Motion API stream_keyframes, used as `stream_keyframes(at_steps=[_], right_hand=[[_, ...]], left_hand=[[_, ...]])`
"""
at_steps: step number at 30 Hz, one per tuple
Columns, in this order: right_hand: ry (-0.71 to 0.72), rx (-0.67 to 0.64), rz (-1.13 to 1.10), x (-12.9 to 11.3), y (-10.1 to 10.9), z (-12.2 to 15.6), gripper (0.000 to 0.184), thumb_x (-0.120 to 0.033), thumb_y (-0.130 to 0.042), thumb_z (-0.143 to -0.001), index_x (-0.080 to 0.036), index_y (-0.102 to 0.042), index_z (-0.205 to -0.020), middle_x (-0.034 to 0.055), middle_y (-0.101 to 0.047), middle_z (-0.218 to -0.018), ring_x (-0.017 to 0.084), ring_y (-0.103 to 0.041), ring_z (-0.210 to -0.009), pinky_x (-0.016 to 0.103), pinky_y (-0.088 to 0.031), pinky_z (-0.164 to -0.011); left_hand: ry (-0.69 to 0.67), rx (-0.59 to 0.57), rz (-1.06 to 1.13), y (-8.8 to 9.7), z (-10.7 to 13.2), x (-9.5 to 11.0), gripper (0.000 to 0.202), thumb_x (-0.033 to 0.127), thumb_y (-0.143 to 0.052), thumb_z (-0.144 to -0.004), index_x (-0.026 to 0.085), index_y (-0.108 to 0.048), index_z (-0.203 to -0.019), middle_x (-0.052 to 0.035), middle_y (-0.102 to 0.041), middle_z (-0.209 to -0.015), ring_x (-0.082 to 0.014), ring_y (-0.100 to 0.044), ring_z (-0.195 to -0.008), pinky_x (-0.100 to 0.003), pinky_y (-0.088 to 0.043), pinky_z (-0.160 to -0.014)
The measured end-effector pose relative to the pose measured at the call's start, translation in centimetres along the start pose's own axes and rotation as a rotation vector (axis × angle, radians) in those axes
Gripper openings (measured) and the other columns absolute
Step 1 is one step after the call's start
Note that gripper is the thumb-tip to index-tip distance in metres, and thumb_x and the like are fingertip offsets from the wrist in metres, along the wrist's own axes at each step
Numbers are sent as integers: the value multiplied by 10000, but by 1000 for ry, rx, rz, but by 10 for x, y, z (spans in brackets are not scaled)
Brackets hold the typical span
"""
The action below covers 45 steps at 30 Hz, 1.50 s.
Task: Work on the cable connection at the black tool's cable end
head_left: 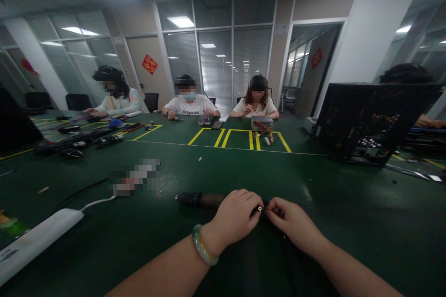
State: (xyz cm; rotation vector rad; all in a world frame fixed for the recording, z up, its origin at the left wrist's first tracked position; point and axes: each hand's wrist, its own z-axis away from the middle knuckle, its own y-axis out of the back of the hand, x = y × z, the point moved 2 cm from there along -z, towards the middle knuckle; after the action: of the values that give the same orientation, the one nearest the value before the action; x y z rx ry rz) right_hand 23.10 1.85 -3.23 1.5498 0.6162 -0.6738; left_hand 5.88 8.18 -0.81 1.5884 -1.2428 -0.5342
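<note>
Bench (348, 222): green mat, yellow tape boxes on the far half, wide and mostly flat. Three seated people work along the far edge, well apart from the near hands; a fourth person shows partly behind the case at right.

Case (369, 120): open black computer chassis, far right, tilted, well apart from the hands.

Power strip (38, 236): white, near left, its cord running toward the middle of the bench.

Tool (200, 200): dark, rod-shaped, lying on the bench just in front of the wearer, near centre. Long axis runs left to right, roughly parallel to the near edge. Free end points left; the other end is hidden under the left hand. Which end is the working tip cannot be told.

Left hand (237, 216): bracelet at the wrist, curled over the tool's right end, fingers together and closed around it.

Right hand (291, 222): touching the left hand fingertip to fingertip, fingers pinched together on a small part.

Small part (259, 208): pale glint between the two hands, too small to identify.

Risks, as judged: the small part could slip from the pinch and vanish on the dark mat. The tool, held at one end only, could roll or swing. Dim light and covering fingers could cause misalignment.
</note>
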Motion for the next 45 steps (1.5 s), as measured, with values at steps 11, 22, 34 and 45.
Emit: stream_keyframes(at_steps=[11, 22, 34, 45], right_hand=[[6, 1, 2, 1, -1, 0, 147, -326, -526, -873, -219, -620, -838, -16, -666, -723, 142, -586, -632, 232, -369, -558], [18, 1, 8, 3, -2, 0, 152, -339, -517, -888, -230, -612, -845, -25, -654, -726, 141, -584, -646, 228, -358, -557], [16, -4, 8, 3, -2, -1, 136, -327, -527, -882, -231, -615, -845, -24, -653, -733, 141, -585, -650, 230, -350, -553], [18, 4, 5, 4, -2, -1, 140, -331, -523, -883, -230, -610, -842, -26, -654, -723, 139, -584, -644, 226, -346, -550]], left_hand=[[6, 1, -19, -1, 0, -1, 111, 209, -560, -873, 203, -592, -979, -28, -625, -996, -188, -557, -946, -333, -430, -853], [-14, 19, 33, -3, 0, -2, 117, 208, -561, -885, 224, -626, -981, -5, -636, -1065, -180, -556, -987, -351, -419, -907], [23, -8, 2, 0, 0, -1, 86, 213, -560, -879, 211, -572, -964, -2, -622, -985, -179, -549, -931, -331, -423, -841], [19, 10, 30, 0, 0, 0, 86, 194, -566, -870, 210, -577, -954, -4, -624, -982, -180, -546, -929, -329, -418, -840]])
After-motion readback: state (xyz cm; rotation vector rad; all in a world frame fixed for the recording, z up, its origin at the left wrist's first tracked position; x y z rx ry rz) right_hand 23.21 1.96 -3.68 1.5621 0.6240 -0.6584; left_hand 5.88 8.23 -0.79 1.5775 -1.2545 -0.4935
